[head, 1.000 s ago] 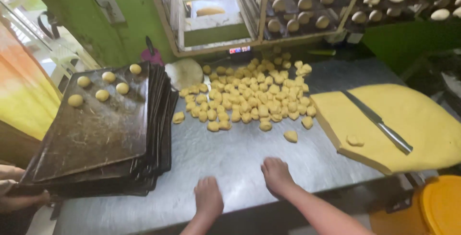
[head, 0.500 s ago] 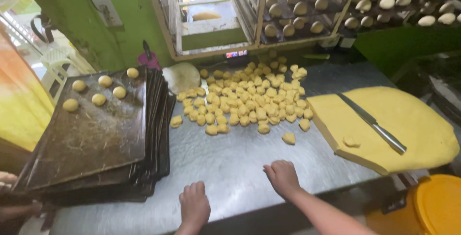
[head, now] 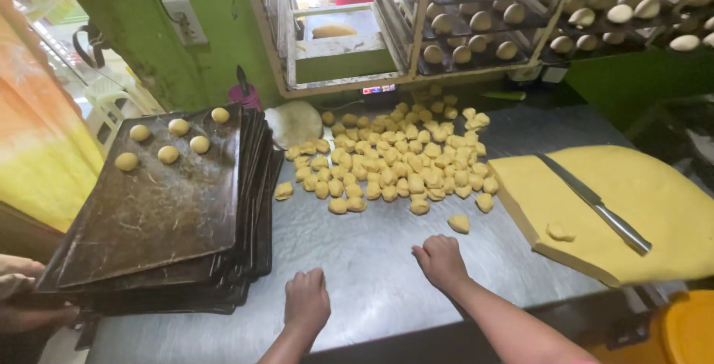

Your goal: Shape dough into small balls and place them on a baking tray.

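Note:
My left hand (head: pixel 307 301) and my right hand (head: pixel 441 260) rest knuckles-up on the steel table (head: pixel 364 249), fingers curled under. Whatever lies beneath the palms is hidden. A single yellow dough piece (head: pixel 459 223) lies just beyond my right hand. Farther back spreads a heap of several cut dough pieces (head: pixel 394 159). To the left a stack of dark baking trays (head: pixel 163 215) carries several round dough balls (head: pixel 167 154) at its far corner.
A thick yellow dough slab (head: pixel 654 193) with a long knife (head: pixel 595 204) and a small scrap (head: pixel 559 232) lies at the right. Racks of dough balls (head: pixel 513 7) stand behind. Another person's hand (head: pixel 22 293) holds the trays' left edge. A yellow bucket (head: pixel 688 327) sits low right.
Both my hands have shifted slightly on the table and curled from flatter to fists; my left hand moved nearer. The view tilted up a little. The dough heap and trays stayed put.

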